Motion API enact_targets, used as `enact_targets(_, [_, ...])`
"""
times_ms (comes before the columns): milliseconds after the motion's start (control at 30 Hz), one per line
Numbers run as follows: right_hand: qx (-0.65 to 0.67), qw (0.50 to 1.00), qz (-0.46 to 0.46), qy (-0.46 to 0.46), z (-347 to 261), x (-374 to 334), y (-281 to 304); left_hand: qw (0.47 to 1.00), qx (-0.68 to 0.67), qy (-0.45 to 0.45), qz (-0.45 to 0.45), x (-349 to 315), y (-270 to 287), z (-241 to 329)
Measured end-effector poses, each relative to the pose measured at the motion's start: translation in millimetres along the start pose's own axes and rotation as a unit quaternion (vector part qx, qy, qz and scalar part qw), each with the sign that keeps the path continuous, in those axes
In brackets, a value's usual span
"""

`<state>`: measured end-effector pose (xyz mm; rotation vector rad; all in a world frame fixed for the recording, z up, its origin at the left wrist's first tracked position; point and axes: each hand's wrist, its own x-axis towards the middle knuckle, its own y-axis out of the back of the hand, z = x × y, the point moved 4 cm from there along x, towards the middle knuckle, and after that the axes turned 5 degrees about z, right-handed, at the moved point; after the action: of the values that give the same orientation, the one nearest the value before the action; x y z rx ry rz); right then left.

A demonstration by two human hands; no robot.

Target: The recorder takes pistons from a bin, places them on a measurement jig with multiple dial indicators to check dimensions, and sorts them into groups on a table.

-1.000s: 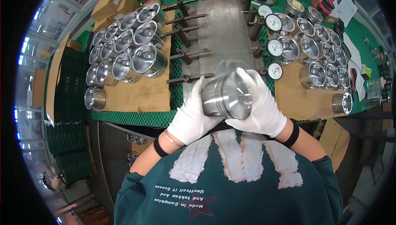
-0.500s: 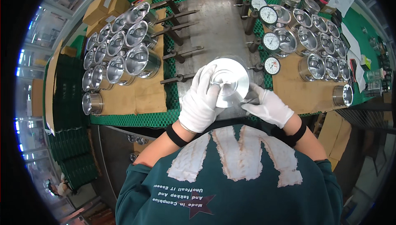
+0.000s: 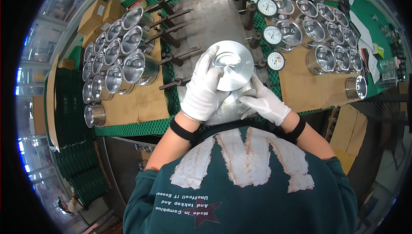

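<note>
A shiny metal piston [image 3: 241, 68] with a round, dished top faces up over the near part of the steel plate. My gloved left hand [image 3: 204, 84] grips it from the left, its thumb lying on the top and its fingers round the far left edge. At the piston's lower right is my gloved right hand [image 3: 265, 104], with its fingers apart. One fingertip is close to the rim, and whether it touches cannot be made out. The underside of the piston is hidden.
The steel plate [image 3: 206, 17] carries rods on posts [image 3: 168, 36] at its left and dial gauges [image 3: 273, 34] at its right. Pistons [image 3: 140, 66] stand in rows on cardboard at the left, with more pistons [image 3: 325, 58] at the right. Cardboard boxes [image 3: 91, 17] sit at the far left.
The piston and my left hand have shifted a little farther away over the plate. My right hand has slid down off the piston's side and its fingers have spread. The view has shifted slightly.
</note>
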<state>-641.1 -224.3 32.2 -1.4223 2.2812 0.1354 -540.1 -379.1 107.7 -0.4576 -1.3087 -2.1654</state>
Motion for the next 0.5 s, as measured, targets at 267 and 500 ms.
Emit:
enact_targets(267, [-0.006, 1.0, 0.009, 0.021, 1.3, 2.5, 0.0, 0.999, 0.01, -0.018, 0.035, 1.3, -1.5, 0.9])
enact_targets(500, [0.012, 0.999, 0.028, 0.016, -7.0, 0.8, -2.6, 0.999, -0.014, 0.01, 0.048, 0.8, -3.7, 1.5])
